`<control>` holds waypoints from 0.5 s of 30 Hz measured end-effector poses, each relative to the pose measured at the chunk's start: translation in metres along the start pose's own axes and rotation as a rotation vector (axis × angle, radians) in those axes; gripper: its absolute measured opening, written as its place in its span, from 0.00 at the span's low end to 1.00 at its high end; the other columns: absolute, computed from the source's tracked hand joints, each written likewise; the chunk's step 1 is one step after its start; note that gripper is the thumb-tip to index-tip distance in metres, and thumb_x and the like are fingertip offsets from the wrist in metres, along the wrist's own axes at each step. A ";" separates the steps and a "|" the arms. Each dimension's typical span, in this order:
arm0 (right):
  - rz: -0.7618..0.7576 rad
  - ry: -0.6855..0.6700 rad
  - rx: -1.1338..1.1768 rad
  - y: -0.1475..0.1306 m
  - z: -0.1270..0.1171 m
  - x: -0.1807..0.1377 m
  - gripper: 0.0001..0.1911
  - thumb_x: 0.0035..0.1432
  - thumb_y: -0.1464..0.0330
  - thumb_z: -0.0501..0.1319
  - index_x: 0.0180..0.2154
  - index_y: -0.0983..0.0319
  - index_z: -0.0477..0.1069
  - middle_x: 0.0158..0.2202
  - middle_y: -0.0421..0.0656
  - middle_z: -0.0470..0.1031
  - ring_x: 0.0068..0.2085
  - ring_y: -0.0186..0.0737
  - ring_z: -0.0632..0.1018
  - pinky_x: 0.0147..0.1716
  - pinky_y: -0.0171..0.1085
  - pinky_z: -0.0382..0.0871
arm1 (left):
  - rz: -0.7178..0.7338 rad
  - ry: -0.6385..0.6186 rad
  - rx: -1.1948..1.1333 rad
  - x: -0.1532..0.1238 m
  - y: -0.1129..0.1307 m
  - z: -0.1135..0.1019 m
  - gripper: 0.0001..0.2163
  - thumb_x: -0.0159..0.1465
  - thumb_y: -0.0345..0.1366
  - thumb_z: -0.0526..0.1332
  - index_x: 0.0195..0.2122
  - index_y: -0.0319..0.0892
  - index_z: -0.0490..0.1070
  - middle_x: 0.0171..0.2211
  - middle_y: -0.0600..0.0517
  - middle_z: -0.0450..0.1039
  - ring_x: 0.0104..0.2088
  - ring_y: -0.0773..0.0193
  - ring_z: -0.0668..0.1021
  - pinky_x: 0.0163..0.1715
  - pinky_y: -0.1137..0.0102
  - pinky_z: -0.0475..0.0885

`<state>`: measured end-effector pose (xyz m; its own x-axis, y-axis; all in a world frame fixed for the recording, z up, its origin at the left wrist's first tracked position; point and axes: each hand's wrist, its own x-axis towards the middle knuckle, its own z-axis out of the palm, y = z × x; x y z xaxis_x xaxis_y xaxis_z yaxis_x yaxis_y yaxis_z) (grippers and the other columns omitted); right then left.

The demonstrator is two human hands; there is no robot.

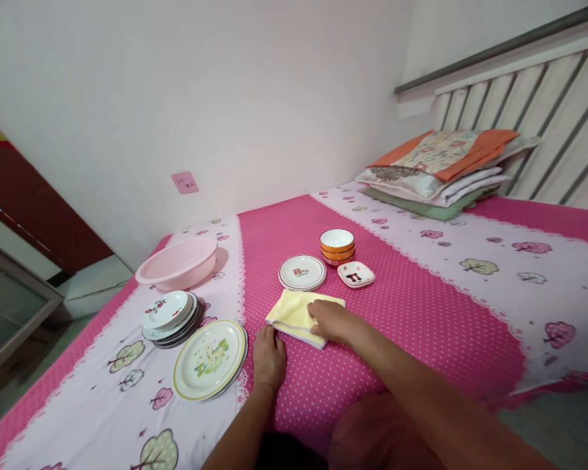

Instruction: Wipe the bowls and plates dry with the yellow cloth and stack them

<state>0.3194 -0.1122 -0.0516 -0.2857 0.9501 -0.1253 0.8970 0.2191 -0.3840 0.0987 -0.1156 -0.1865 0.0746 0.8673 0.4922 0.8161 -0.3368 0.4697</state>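
Observation:
A folded yellow cloth (294,310) lies on the pink dotted bed sheet (421,307). My right hand (329,320) lies palm down on the cloth's near right part, fingers stretched flat. My left hand (268,356) rests on the sheet just below the cloth's left corner, its fingers bent down and their tips touching the cloth's edge; it holds nothing that I can see. A large white plate with a green pattern (210,359) sits just left of my left hand.
A stack of plates (170,318) and a pink basin (177,262) stand at the left. Behind the cloth are a small plate stack (302,272), stacked orange bowls (337,246) and a small square dish (355,274). Folded bedding (436,173) lies at the back right.

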 end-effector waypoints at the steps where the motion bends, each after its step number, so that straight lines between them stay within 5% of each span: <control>1: 0.010 0.015 -0.026 0.001 0.011 -0.003 0.13 0.62 0.68 0.69 0.47 0.65 0.76 0.50 0.48 0.79 0.49 0.47 0.79 0.50 0.46 0.72 | 0.000 -0.003 0.005 0.000 0.000 0.000 0.09 0.66 0.27 0.53 0.40 0.44 0.71 0.40 0.45 0.75 0.43 0.51 0.77 0.49 0.55 0.73; 6: 0.060 0.135 -0.051 0.009 0.045 -0.006 0.09 0.70 0.69 0.61 0.48 0.65 0.75 0.52 0.49 0.77 0.53 0.48 0.77 0.55 0.50 0.69 | 0.002 -0.015 0.028 0.002 0.001 0.000 0.12 0.65 0.26 0.54 0.46 0.43 0.72 0.43 0.44 0.75 0.47 0.51 0.77 0.52 0.55 0.72; 10: 0.091 0.236 0.014 0.007 0.035 0.001 0.13 0.72 0.75 0.50 0.49 0.68 0.72 0.48 0.54 0.79 0.49 0.46 0.79 0.46 0.40 0.66 | -0.008 -0.016 0.030 0.001 0.003 0.001 0.14 0.65 0.26 0.54 0.48 0.42 0.72 0.45 0.43 0.76 0.48 0.50 0.77 0.53 0.53 0.71; 15: -0.031 0.282 0.059 -0.012 0.021 0.012 0.14 0.75 0.68 0.49 0.54 0.63 0.70 0.53 0.51 0.78 0.52 0.43 0.77 0.46 0.36 0.61 | -0.024 -0.017 -0.008 0.000 0.005 -0.001 0.16 0.65 0.25 0.54 0.51 0.41 0.72 0.47 0.43 0.76 0.50 0.51 0.76 0.54 0.55 0.71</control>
<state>0.2981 -0.1076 -0.0673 -0.1998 0.9692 0.1437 0.8658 0.2433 -0.4373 0.1024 -0.1180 -0.1833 0.0653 0.8813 0.4679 0.8132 -0.3188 0.4869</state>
